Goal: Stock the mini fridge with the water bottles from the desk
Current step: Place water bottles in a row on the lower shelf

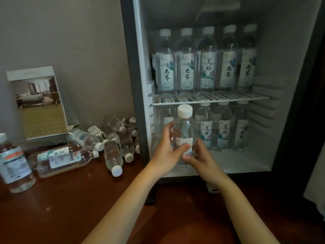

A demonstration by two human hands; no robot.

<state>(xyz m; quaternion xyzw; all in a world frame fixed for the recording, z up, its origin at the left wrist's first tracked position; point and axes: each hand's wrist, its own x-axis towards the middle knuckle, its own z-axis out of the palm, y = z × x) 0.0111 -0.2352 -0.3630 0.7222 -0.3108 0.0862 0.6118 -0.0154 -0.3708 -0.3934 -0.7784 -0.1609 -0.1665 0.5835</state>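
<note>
Both my left hand (164,152) and right hand (202,160) grip one bottle (183,131) upright at the fridge (139,67) mouth, cap at 12 o'clock, likely to steady it into the lower row; spare bottles (112,145) lie heaped at 9 o'clock on the desk (70,199).

Clear plastic, glossy wood, white wire.
The bottle (183,131) is clear, smooth plastic with a paper-like label (181,140) and a matt white plastic cap (184,110). The desk (70,199) is dark red-brown wood, polished enough to reflect. The fridge (288,67) lining looks smooth white plastic; its shelf (219,98) is white-coated wire. The card (40,103) is printed paper, the wall (70,32) matt grey.
</note>
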